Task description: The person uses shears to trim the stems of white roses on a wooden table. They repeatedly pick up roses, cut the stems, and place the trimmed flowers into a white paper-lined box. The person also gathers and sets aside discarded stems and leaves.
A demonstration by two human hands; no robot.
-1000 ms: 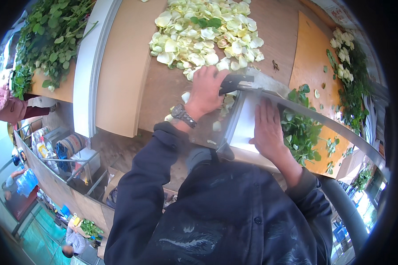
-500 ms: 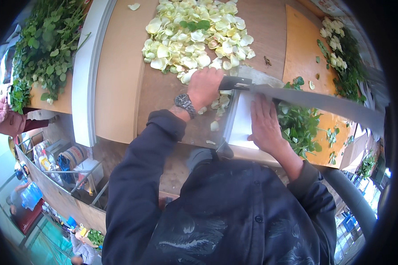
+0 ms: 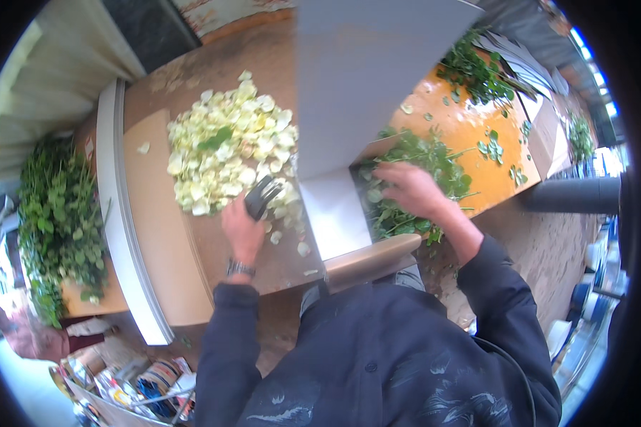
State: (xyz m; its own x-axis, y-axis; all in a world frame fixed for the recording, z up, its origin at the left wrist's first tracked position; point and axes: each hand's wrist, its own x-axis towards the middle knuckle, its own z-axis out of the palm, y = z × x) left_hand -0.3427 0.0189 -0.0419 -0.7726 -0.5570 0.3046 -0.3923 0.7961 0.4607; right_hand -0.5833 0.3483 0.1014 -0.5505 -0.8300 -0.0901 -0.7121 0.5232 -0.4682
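Note:
In my left hand (image 3: 242,229) is a black stapler-like tool (image 3: 262,197) with pale slots, held closed-fingered beside the petals. A heap of pale yellow-white rose petals (image 3: 228,146), one green leaf on it, lies just beyond. My right hand (image 3: 410,188) has its fingers stretched out over green leafy stems (image 3: 413,210) and seems to hold nothing. Between my hands lies a white sheet or board (image 3: 335,217). A large grey-white panel (image 3: 356,78) rises from its far end, blurred. At the near end is a tan curved edge (image 3: 374,262).
Leafy stems (image 3: 64,213) are piled at the far left, beside a long white edge board (image 3: 132,235) and tan cardboard (image 3: 157,220). More foliage (image 3: 477,75) lies on the orange tabletop (image 3: 491,121). A dark pipe (image 3: 570,195) is at the right. A person (image 3: 28,334) is at the left.
The grey panel has swung up from nearly edge-on to broad and upright. My right hand has left the white sheet for the leafy stems. The view has turned and shifted.

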